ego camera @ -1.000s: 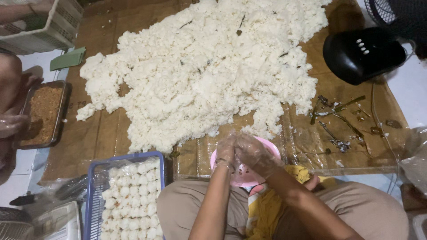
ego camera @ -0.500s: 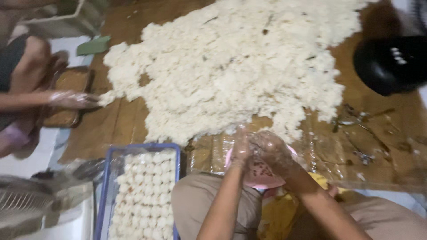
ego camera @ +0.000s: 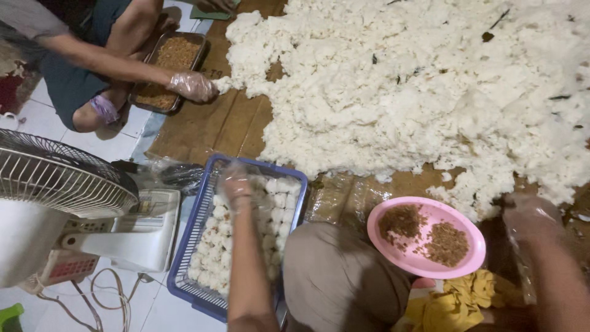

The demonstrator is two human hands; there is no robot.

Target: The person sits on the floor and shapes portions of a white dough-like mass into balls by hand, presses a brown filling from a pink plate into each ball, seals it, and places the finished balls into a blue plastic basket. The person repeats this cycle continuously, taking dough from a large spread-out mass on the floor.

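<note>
A person seated on the floor reached the left hand [ego camera: 236, 183], sheathed in a thin clear glove, over the blue basket [ego camera: 187, 258] at the near left, fingers curled over the rows of small white rice balls [ego camera: 270, 215] packed inside; motion blur hid whether the hand held one. The right hand [ego camera: 530, 216], also gloved, rested at the near edge of the rice heap [ego camera: 424, 92] on the right, and its grip could not be told either. Between the two arms, beyond the person's knee [ego camera: 338, 270], sat a pink plate [ego camera: 424, 264] carrying two small mounds of brown crumbly filling, seemingly kept within reach of both hands. A yellow cloth [ego camera: 458, 304] lay just beside the plate on its near side. At the near left an electric fan [ego camera: 55, 184] stood just beside the basket, crowding that side. Farther off, the loose white rice spread across brown cardboard [ego camera: 233, 123], flecked with bits of dark leaf. At the far left a second person's gloved hand [ego camera: 193, 86] touched the heap's edge, beside a metal tray [ego camera: 166, 67] of the same brown filling.
</note>
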